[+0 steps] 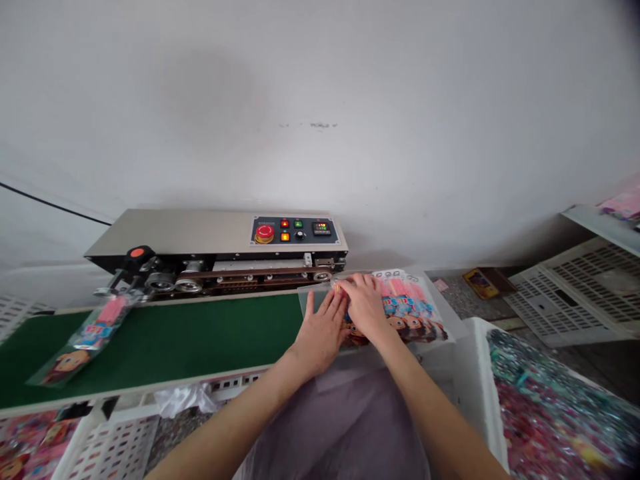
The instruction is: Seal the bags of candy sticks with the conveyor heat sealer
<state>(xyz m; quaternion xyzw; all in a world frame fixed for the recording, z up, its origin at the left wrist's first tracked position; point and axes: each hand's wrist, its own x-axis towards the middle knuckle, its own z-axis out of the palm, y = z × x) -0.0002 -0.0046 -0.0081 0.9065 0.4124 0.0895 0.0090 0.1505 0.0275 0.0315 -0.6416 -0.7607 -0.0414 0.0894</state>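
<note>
My left hand (323, 331) lies over the near left part of a clear plastic bag, its fingers stretched toward the machine. Beside it, my right hand (364, 303) has its fingertips bent down at the bag's top edge; what they may pinch is too small to make out. A row of printed bags (413, 310) with pink contents and a cartoon face fans out to the right of my hands. Behind the green belt (215, 333) stands the sealing machine (200, 233), its panel lit. One filled printed bag (93, 333) rests tilted at the belt's left end.
At the lower right stands a white foam box (493, 393) full of colourful small packets. White plastic crates (575, 290) lie at the right, near a small box (487, 283) on the floor. Below the belt at left are another crate (115, 447) and pink printed bags (35, 443).
</note>
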